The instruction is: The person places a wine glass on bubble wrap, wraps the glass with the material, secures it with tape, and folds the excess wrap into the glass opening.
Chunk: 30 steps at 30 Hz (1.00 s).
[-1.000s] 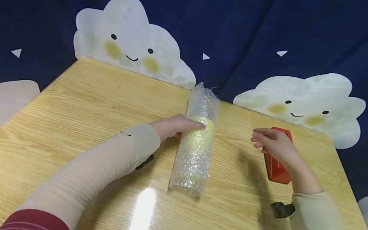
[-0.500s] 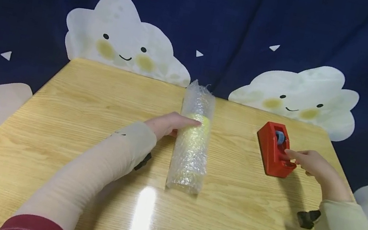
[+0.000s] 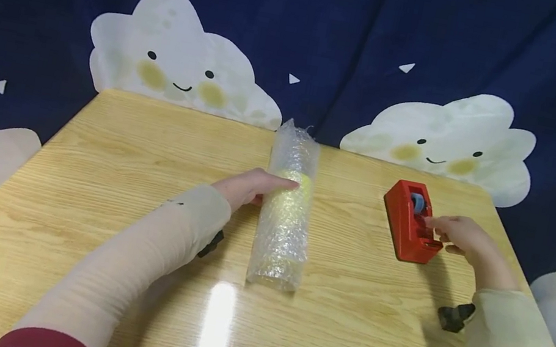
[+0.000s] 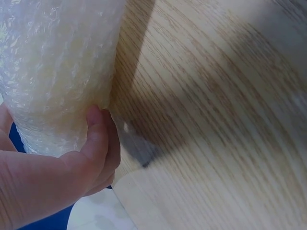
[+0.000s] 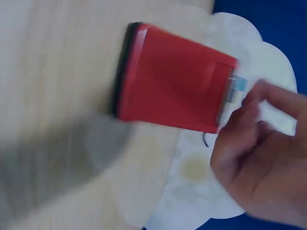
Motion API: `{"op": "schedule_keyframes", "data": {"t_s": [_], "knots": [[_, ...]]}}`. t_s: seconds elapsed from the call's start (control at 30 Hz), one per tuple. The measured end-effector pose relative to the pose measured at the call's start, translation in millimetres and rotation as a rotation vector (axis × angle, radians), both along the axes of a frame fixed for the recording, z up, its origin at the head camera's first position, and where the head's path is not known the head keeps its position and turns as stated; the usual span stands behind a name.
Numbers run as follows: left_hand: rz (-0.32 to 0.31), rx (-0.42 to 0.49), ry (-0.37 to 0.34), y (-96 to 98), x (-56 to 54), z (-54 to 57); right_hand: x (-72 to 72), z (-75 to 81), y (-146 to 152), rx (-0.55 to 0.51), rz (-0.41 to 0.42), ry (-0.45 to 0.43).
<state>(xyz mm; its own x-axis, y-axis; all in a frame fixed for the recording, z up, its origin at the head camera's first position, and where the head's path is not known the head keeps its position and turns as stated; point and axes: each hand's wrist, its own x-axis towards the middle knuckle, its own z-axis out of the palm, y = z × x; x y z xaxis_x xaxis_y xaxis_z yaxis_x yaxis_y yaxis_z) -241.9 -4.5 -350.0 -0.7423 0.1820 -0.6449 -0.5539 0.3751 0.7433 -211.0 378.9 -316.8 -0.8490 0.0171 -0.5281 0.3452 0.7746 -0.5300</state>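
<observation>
A long roll of bubble wrap [image 3: 279, 242] lies on the table, with something yellow showing through it. My left hand [image 3: 250, 186] grips it from the left side, thumb over the top. In the left wrist view, the fingers of that hand [image 4: 72, 172] curl against the bubble wrap [image 4: 57, 72]. At the right stands a red tape dispenser [image 3: 412, 237] with a blue-cored roll of tape [image 3: 417, 203]. My right hand [image 3: 465, 236] is at its cutter end, thumb and fingertips pinching at the tape. The right wrist view is blurred, and the clear tape itself is hard to make out.
The wooden table [image 3: 339, 333] bears a bright light reflection at the front. Behind it hangs a dark blue curtain [image 3: 336, 35] with smiling clouds and white triangles. A black wrist camera [image 3: 454, 316] sits below my right sleeve.
My right hand has come from above the tape dispenser round to its right side, with the fingertips at the tape. The left hand still holds the bubble wrap. The head view has shifted slightly.
</observation>
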Motion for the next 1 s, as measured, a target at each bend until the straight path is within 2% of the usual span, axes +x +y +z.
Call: {"op": "schedule_keyframes", "data": {"t_s": [0.13, 0.4, 0.7, 0.83, 1.0], "knots": [[0.006, -0.001, -0.001, -1.8, 0.6, 0.6, -7.4, 6.6, -2, -0.128, -0.071, 0.036], [0.000, -0.009, -0.008, -1.5, 2.4, 0.0, -10.7, 14.3, -8, -0.194, -0.150, 0.056], [-0.007, -0.004, -0.021, -0.3, 3.9, -2.7, -3.8, 30.6, -1, -0.502, -0.282, 0.062], [-0.004, 0.009, -0.017, -0.1, 4.1, -2.9, 5.7, 34.0, 4, -0.467, -0.276, 0.053], [0.015, 0.021, -0.006, -1.7, 1.8, -2.7, 20.8, 22.5, 12, -0.341, -0.214, 0.013]]}}
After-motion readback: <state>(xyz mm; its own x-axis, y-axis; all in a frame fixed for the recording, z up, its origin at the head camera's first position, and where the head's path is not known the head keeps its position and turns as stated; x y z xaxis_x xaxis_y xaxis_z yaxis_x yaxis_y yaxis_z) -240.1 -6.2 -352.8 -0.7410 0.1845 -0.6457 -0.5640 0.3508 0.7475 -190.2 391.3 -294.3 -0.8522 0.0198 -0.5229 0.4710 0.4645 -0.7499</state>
